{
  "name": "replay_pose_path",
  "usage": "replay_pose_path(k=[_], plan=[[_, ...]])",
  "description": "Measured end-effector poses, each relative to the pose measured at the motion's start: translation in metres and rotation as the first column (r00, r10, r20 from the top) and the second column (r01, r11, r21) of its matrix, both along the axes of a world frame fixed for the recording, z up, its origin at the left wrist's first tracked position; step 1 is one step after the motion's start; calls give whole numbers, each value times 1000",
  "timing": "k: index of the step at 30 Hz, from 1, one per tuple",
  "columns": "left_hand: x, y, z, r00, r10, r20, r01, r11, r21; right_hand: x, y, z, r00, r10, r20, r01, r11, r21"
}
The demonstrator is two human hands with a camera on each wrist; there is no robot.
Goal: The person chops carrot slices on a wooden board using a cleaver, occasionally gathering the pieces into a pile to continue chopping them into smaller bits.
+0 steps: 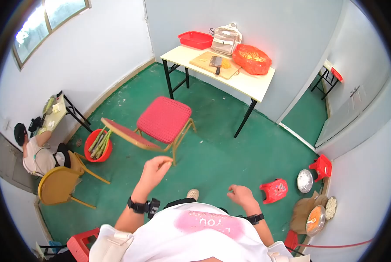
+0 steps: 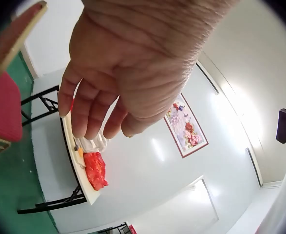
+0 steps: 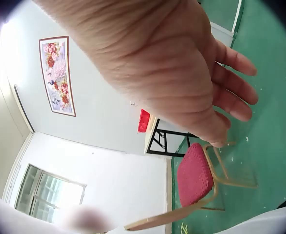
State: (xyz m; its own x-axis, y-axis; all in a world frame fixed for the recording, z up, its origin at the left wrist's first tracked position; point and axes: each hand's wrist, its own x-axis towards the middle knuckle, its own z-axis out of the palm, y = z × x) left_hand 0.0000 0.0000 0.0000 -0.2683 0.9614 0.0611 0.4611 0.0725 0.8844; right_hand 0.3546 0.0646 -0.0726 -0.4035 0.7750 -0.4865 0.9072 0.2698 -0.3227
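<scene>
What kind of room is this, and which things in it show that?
Probably a plain room used for food preparation, not a fitted kitchen. A folding table carries a cutting board with a cleaver, a red basin on the green floor holds long green stalks, and bowls sit along the wall.

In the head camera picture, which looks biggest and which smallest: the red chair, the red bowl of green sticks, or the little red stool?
1. red chair
2. red bowl
3. red stool
The bowl and stool look nearly alike, so that order is unsure.
</scene>
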Motion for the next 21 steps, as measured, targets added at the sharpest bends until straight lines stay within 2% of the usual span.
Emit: replay_pose_path(k=[2, 3, 5, 6, 8, 9, 10, 12, 13, 14, 16, 18, 19, 21], plan=[[31, 16, 21, 993, -98, 70, 95, 994, 44, 24, -5, 23, 994, -81, -74, 84, 996, 32], [-27, 109, 47, 994, -107, 3, 107, 994, 12, -44, 76, 27, 985, -94, -142, 95, 995, 0], [-18, 164, 45, 971, -233, -53, 239, 957, 166, -36, 115, 41, 958, -230, -171, 237, 971, 21], [-14, 193, 38, 960, -279, 6, 274, 946, 172, -30, 142, 45, 956, -242, -163, 251, 967, 37], [-17, 235, 35, 952, -307, 5, 304, 942, 141, -28, 185, 43, 886, -273, -374, 341, 932, 126], [-18, 252, 31, 947, -322, 5, 320, 942, 100, -31, 208, 55, 836, -229, -498, 376, 901, 217], [-21, 269, 26, 942, -336, -2, 335, 939, 79, -35, 235, 79, 773, -172, -610, 425, 855, 298], [-28, 307, 18, 963, -269, 12, 268, 962, 45, -43, 295, 150, 666, 1, -746, 500, 742, 447], [-33, 327, 15, 961, -278, 4, 278, 960, 29, -44, 322, 186, 619, 178, -765, 487, 676, 552], [-40, 346, 12, 972, -235, 11, 235, 972, 23, -47, 346, 220, 617, 314, -722, 488, 567, 664], [-61, 386, 6, 985, -168, -28, 169, 985, 44, -46, 396, 268, 500, 595, -630, 512, 383, 769], [-72, 422, 18, 994, -110, -3, 110, 994, 3, -46, 439, 305, 383, 808, -447, 532, 203, 822], [-77, 437, 26, 998, -54, 29, 54, 998, -23, -46, 460, 320, 331, 878, -345, 543, 122, 831], [-86, 468, 35, 999, -27, 32, 27, 1000, -6, -49, 495, 343, 263, 944, -199, 546, 24, 837]])
